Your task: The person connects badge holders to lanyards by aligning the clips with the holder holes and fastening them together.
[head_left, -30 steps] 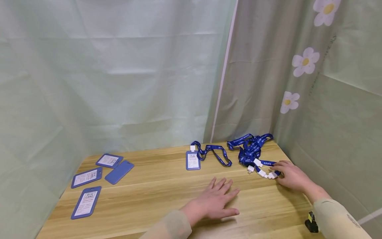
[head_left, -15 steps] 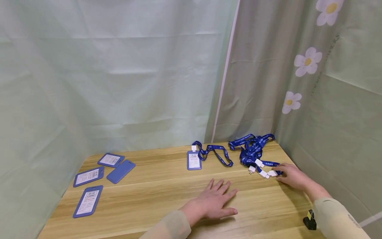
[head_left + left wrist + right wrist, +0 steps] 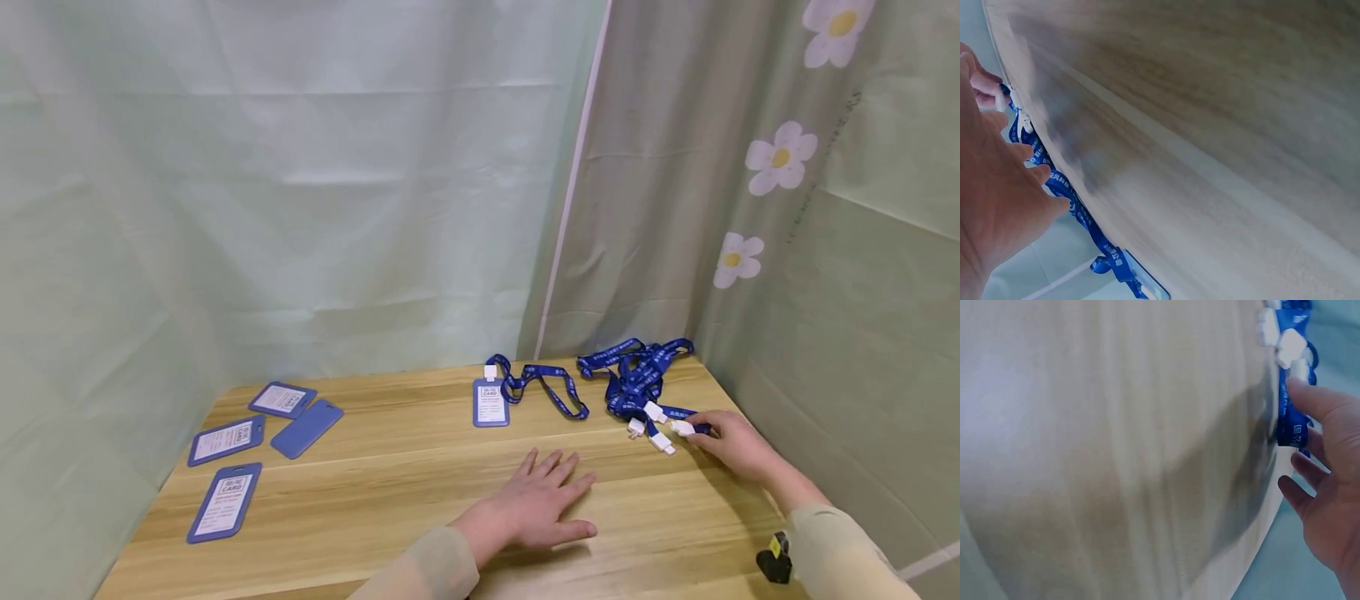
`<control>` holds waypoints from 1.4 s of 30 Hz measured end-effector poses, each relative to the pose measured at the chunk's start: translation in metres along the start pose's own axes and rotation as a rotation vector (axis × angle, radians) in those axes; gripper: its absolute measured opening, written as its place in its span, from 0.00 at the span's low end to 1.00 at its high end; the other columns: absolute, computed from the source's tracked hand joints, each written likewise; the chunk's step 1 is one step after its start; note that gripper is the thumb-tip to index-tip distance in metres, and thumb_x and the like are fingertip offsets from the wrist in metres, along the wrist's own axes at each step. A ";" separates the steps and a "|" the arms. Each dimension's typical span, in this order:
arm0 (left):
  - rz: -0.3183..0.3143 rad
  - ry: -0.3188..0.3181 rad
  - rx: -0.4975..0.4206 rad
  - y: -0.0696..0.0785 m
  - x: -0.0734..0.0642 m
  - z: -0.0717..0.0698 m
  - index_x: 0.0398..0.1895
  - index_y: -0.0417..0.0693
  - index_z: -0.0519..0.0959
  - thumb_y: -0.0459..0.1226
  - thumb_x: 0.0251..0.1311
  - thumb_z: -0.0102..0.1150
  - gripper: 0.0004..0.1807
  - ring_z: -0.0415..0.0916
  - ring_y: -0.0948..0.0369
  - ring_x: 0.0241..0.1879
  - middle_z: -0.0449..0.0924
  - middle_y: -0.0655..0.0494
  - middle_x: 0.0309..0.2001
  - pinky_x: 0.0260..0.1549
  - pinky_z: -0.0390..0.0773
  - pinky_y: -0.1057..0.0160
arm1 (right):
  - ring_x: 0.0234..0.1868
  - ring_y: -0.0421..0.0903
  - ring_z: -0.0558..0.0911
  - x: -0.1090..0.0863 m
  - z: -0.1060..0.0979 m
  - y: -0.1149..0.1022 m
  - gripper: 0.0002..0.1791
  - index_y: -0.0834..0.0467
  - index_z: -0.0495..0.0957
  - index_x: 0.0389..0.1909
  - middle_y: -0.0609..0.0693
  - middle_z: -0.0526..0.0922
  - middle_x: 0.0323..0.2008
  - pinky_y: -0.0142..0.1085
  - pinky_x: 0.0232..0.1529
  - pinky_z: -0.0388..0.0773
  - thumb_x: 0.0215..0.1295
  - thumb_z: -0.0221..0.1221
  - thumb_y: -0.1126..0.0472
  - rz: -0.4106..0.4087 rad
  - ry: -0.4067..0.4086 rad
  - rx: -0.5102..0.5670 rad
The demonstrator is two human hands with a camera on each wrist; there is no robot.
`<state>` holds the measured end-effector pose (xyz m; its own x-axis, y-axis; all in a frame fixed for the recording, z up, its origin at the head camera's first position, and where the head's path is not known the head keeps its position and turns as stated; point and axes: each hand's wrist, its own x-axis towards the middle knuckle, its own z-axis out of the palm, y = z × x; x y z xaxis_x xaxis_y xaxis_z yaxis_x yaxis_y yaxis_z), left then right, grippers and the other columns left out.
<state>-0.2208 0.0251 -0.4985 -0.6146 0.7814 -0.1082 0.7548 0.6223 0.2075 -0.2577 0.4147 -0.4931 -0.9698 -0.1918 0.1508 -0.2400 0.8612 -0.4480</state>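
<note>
At the right of the head view my right hand (image 3: 738, 446) pinches the white clip (image 3: 681, 427) of a blue lanyard between thumb and fingers. The same hand (image 3: 1335, 469) shows in the right wrist view, thumb on the clip, other fingers loosely bent. Beside it lies a tangled pile of blue lanyards (image 3: 637, 379) with more white clips (image 3: 662, 442). My left hand (image 3: 536, 504) is spread with straight fingers, palm down over the table and holding nothing. Beyond it lies a blue ID card holder (image 3: 491, 403) joined to its own lanyard (image 3: 558, 392).
Several loose blue card holders (image 3: 225, 502) lie on the left of the wooden table (image 3: 390, 492), one face down (image 3: 307, 428). A small black object (image 3: 775, 560) with a yellow mark sits by the right forearm. Curtains (image 3: 375, 208) stand behind and at both sides.
The right hand has drawn the pinched clip slightly up and apart from the neighbouring clip. The left hand stays spread in place. The head view has shifted a little.
</note>
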 end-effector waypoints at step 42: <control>-0.003 0.065 -0.013 -0.002 -0.002 -0.025 0.84 0.66 0.47 0.69 0.72 0.31 0.42 0.39 0.47 0.80 0.39 0.52 0.83 0.75 0.38 0.39 | 0.36 0.34 0.76 0.088 -0.102 -0.116 0.11 0.52 0.82 0.52 0.36 0.82 0.34 0.21 0.35 0.73 0.73 0.62 0.55 0.100 0.668 0.785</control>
<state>-0.2268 0.0209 -0.4747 -0.6309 0.7745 -0.0458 0.7499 0.6238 0.2201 -0.3111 0.3455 -0.3380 -0.8224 0.3701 0.4321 -0.3533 0.2632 -0.8977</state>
